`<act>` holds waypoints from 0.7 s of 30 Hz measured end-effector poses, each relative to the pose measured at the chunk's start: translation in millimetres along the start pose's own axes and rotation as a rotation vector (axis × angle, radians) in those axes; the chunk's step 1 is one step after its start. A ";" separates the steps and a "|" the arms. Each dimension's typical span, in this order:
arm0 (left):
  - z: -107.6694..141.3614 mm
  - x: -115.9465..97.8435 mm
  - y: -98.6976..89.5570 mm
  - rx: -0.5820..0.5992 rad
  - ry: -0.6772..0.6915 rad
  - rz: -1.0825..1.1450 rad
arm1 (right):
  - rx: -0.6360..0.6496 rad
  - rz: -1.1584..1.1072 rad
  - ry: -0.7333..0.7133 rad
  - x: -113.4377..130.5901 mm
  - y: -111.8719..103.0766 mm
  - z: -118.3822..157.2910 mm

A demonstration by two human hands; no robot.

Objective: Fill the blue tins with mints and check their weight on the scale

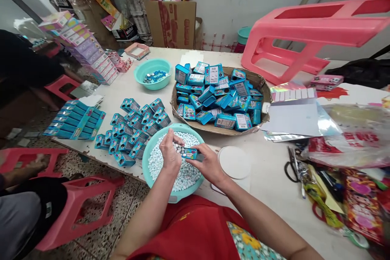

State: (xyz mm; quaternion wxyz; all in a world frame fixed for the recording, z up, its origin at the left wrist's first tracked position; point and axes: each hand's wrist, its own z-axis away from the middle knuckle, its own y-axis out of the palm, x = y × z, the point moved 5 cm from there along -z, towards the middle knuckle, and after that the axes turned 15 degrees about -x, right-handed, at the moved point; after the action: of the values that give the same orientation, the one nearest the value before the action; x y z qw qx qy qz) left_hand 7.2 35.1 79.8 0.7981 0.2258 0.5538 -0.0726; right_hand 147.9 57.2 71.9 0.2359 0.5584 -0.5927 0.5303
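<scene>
A turquoise basin point(146, 170) full of small white candies point(183, 178) sits at the table's front edge, below my hands. My right hand point(210, 163) pinches a small blue candy box point(191, 153) lying on its side over the basin, its end toward my left hand. My left hand point(171, 152) is curled at the box's left end, with some candies in its cupped fingers. To the left stand several similar blue boxes point(124, 142) in loose rows. A torn cardboard tray point(195, 127) behind the basin is heaped with more blue boxes.
A second turquoise basin point(154, 84) holds blue round pieces. Flat blue packs point(76, 120) lie at the left edge. Right of my hands are a white round lid point(234, 162), scissors point(292, 166) and plastic bags point(350, 138). A pink stool point(262, 48) lies tipped behind. Another person point(21, 219) sits left.
</scene>
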 end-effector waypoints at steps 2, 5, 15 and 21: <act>-1.9 0.9 -0.7 -0.011 -0.039 0.055 | -0.009 0.001 0.017 -1.1 -0.8 -0.1; -3.7 3.4 0.2 -0.011 -0.114 0.080 | -0.022 -0.009 0.041 -6.1 -1.0 0.2; -38.9 26.0 -36.8 0.095 0.236 -0.646 | -0.155 -0.130 0.241 -47.7 -58.6 21.3; -51.7 71.4 -82.6 0.296 0.590 -1.202 | -0.387 0.063 0.350 -110.7 -120.6 62.7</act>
State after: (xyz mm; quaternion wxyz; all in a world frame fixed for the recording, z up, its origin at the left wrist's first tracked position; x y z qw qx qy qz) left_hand -40.1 -5.8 -23.4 0.3958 -0.0039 0.7615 -0.5133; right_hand 306.9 69.3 -1.0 0.4205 0.3841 -0.6504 0.5026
